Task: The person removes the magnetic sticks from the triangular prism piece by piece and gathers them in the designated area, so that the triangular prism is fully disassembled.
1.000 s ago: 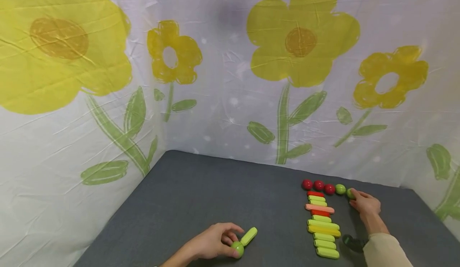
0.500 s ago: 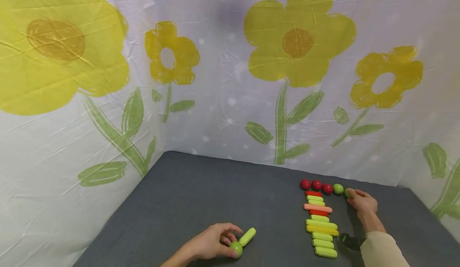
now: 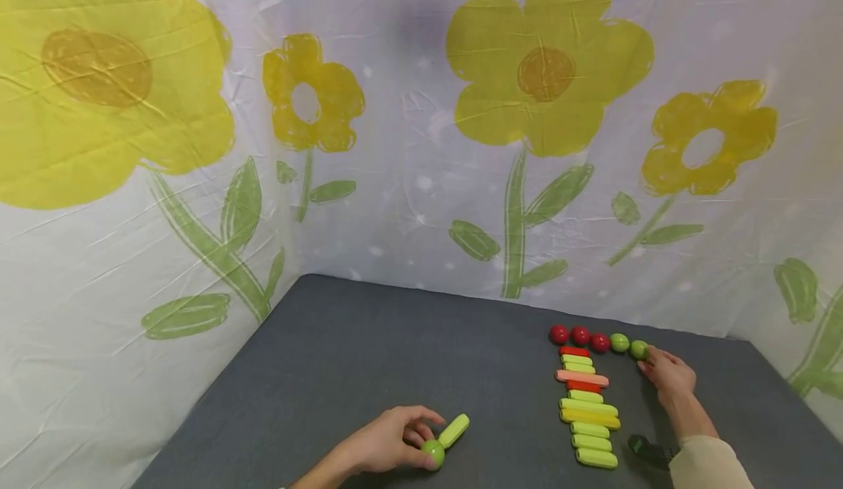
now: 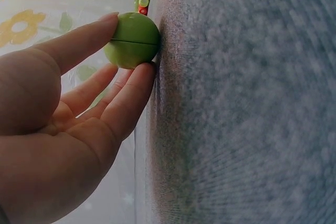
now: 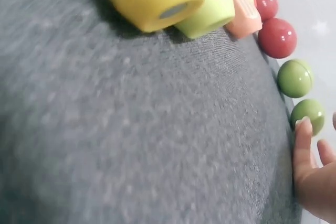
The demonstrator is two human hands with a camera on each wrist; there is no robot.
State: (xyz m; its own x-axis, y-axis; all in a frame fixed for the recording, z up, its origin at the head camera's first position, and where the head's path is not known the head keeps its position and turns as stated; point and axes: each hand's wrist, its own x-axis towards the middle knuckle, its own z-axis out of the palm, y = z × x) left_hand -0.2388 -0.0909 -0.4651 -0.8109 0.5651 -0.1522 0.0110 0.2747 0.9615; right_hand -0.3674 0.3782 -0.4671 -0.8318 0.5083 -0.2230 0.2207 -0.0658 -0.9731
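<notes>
My left hand [image 3: 391, 441] pinches a green ball [image 3: 432, 454] on the dark cloth; the left wrist view shows its seam, with the thumb and a fingertip against it. A lime-green stick [image 3: 454, 431] lies beside that ball. At the far right, my right hand [image 3: 670, 379] is at another green ball [image 3: 639, 350], the last in a row. In the right wrist view a fingertip [image 5: 304, 123] overlaps this ball [image 5: 308, 109], while other fingers stand apart from it. A further green ball [image 3: 619, 342] and three red balls [image 3: 580, 336] continue the row leftward.
Below the ball row runs a column of several sticks, among them a salmon stick [image 3: 582, 378] and a yellow stick [image 3: 590, 420]. A dark object [image 3: 648, 448] shows by the right sleeve [image 3: 711, 463]. Flowered fabric [image 3: 408, 255] hangs behind the dark table [image 3: 369, 350].
The right hand's fingers have loosened from the end green ball and drawn slightly rightward, so more of the ball shows. The left hand stays on its ball.
</notes>
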